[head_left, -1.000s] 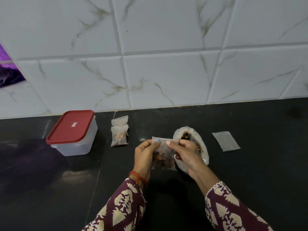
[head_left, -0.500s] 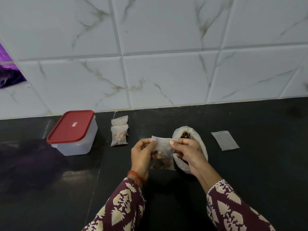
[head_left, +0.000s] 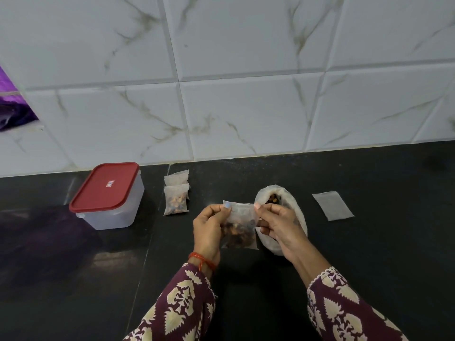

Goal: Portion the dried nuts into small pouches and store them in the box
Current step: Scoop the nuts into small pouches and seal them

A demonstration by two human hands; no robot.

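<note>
A small translucent pouch [head_left: 240,225] filled with dark dried nuts hangs upright between my hands above the black counter. My left hand [head_left: 209,230] pinches its top left corner and my right hand [head_left: 278,227] pinches its top right edge. Behind my right hand lies the big white bag of nuts [head_left: 293,200], its mouth open toward the wall. Two filled pouches [head_left: 176,199] lie overlapping to the left. One flat empty pouch [head_left: 333,205] lies to the right. The plastic box [head_left: 108,196] with its red lid on stands at the left.
The black stone counter [head_left: 381,242] runs up to a white marbled tile wall [head_left: 246,114]. Something purple [head_left: 12,109] shows at the far left edge, beside the wall.
Both hands have drifted slightly left with the filled pouch, still gripping its top edge. Everything else on the counter stays where it was.
</note>
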